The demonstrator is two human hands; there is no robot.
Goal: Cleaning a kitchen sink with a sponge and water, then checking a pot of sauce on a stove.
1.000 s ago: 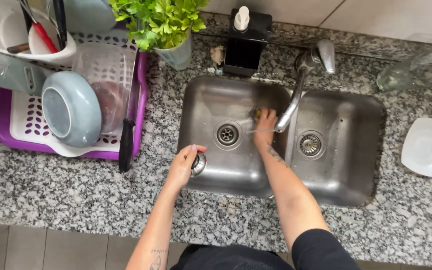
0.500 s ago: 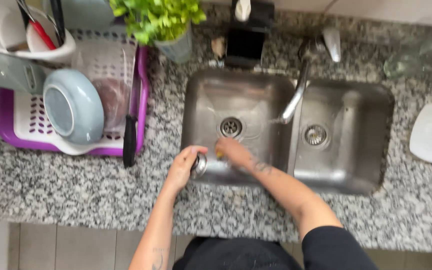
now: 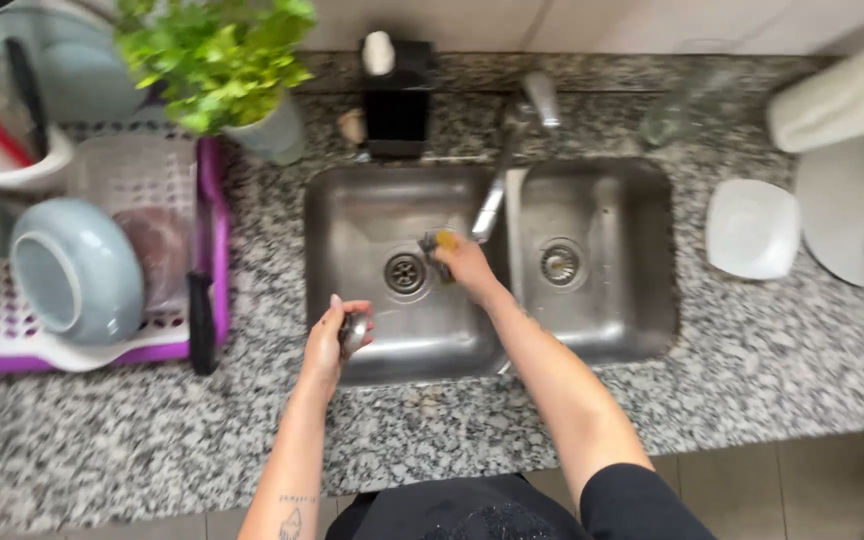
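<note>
Left hand [image 3: 330, 335] grips a small metal piece [image 3: 354, 330] over the sink [image 3: 392, 200]; right hand [image 3: 467, 265] clasps a sponge [image 3: 439, 243] under the faucet [image 3: 497, 190].

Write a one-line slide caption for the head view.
Left hand holds a small metal item; right hand holds a sponge under the faucet.

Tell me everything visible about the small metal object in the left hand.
The small metal object is shiny, rounded and silver-coloured; its exact kind cannot be told. The left hand holds it over the front left edge of the steel sink, fingers curled around it. Only its upper right part shows. Nothing else touches it.
</note>
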